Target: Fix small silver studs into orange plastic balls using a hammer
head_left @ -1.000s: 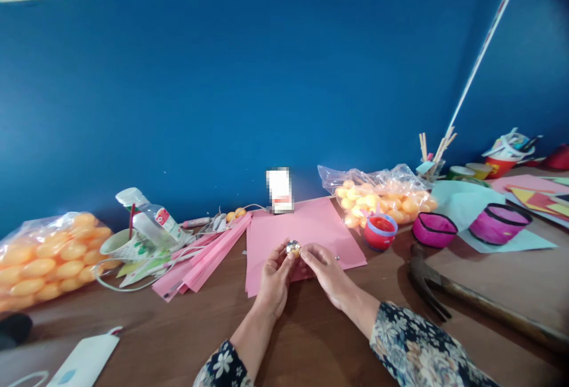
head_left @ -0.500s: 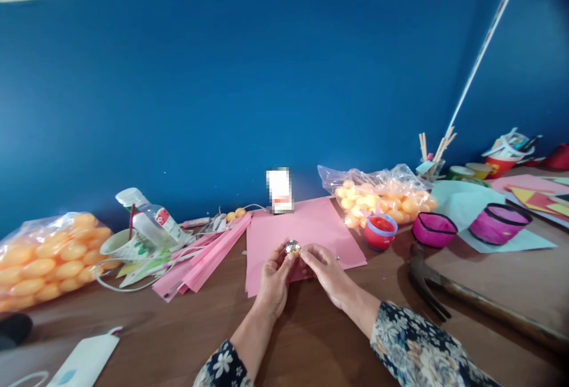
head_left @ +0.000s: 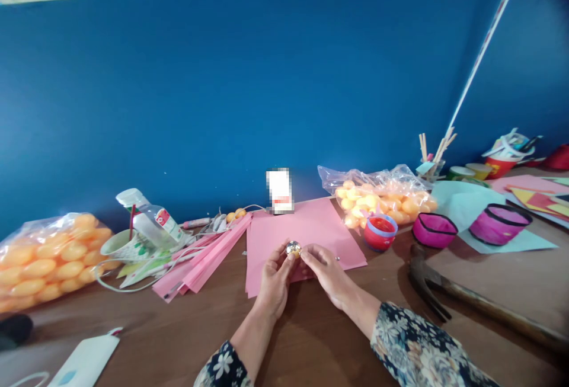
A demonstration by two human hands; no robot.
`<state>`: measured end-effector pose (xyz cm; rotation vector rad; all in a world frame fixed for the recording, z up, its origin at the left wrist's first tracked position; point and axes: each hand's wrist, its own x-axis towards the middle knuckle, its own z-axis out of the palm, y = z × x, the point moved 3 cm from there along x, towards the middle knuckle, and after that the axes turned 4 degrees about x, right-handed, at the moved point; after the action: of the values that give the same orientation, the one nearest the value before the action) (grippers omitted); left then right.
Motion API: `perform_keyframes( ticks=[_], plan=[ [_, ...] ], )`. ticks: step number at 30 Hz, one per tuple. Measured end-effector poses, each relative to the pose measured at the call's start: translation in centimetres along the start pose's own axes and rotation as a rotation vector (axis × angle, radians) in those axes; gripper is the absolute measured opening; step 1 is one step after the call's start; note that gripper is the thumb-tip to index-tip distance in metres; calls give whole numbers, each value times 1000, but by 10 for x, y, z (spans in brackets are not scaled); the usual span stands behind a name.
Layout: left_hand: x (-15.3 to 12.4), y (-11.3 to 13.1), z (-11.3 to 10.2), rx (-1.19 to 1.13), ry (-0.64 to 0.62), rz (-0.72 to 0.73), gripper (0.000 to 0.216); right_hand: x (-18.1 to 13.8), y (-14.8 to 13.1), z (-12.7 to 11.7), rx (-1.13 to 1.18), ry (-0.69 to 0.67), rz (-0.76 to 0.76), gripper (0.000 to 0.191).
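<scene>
Just above the near part of the pink paper (head_left: 306,221), my left hand (head_left: 276,277) grips a small shiny round metal piece, like a little bell (head_left: 293,248), between thumb and fingers. Beside it, my right hand (head_left: 323,271) has thumb and forefinger pinched together at the bell's right edge. Whether those fingertips hold the bell itself or something tiny is too small to tell. A small shiny bit (head_left: 337,258) lies on the paper just right of my right hand.
Bags of orange balls (head_left: 53,256) stand left and right. Left are pink strips (head_left: 213,256) and a plastic bottle (head_left: 155,221). Right are a red bowl (head_left: 380,237), magenta fabric rings (head_left: 434,234) and a hammer (head_left: 480,301). A blue partition (head_left: 267,79) closes the back.
</scene>
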<state>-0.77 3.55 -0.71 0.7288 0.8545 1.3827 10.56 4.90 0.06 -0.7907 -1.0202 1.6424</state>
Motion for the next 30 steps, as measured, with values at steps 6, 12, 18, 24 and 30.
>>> perform_keyframes(
  ticks=[6, 12, 18, 24, 30],
  plan=[
    [0, 1, 0, -8, 5, -2, 49, 1, 1, 0, 10, 9, 3, 26],
    [0, 1, 0, -3, 10, -1, 50, 1, 0, 0, 1, 18, 13, 26],
    [0, 2, 1, -1, 28, 4, 50, 1, -1, 1, -14, 21, 15, 26],
    [0, 2, 1, 9, 28, 15, 51, 0, -3, 2, -24, 37, 22, 27],
    [-1, 2, 1, 10, 28, 8, 50, 1, -1, 1, -21, 24, 13, 26]
  ],
)
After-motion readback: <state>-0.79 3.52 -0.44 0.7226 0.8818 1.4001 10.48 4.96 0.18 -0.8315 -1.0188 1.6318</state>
